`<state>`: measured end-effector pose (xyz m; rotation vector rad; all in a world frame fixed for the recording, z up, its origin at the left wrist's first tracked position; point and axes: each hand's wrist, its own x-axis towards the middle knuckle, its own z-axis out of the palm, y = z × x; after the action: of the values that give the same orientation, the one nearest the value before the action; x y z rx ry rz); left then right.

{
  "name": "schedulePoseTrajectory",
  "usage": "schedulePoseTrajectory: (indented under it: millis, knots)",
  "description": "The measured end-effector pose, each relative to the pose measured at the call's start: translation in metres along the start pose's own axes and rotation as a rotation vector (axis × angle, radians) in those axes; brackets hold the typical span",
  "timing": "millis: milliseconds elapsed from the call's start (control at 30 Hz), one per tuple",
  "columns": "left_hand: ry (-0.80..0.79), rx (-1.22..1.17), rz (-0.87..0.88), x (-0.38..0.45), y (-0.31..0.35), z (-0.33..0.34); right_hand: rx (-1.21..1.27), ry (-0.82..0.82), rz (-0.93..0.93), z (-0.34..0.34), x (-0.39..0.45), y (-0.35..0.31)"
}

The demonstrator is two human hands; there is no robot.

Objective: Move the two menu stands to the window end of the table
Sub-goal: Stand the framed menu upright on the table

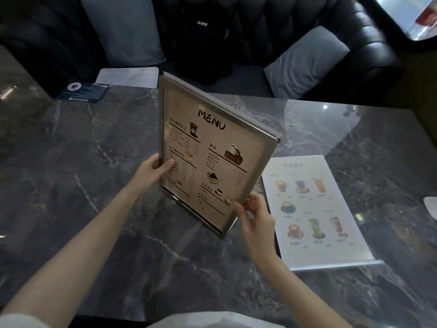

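Observation:
A beige menu stand (212, 147) headed "MENU" is held upright and tilted over the middle of the dark marble table (71, 162). My left hand (153, 171) grips its left edge, thumb on the front. At its lower right corner my right hand (255, 218) pinches the frame with the fingertips. A second menu stand (314, 209), white with pictures of drinks, lies flat on the table just right of my right hand.
A black leather sofa (354, 31) with grey cushions (305, 60) and a black backpack (203, 39) runs behind the table. A dark card (82, 91) and a pale sheet (127, 75) lie at the far left edge. A window (411, 15) shows at top right.

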<state>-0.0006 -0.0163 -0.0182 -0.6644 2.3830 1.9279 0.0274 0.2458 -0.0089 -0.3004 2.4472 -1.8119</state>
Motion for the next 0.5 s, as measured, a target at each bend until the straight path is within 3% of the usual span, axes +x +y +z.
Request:
schedulePoseTrajectory:
  millis: [500]
  knots:
    - [0.005, 0.024, -0.03, -0.0108, -0.0013, 0.0056, -0.07, -0.079, -0.001, -0.0033, -0.0031, -0.0031]
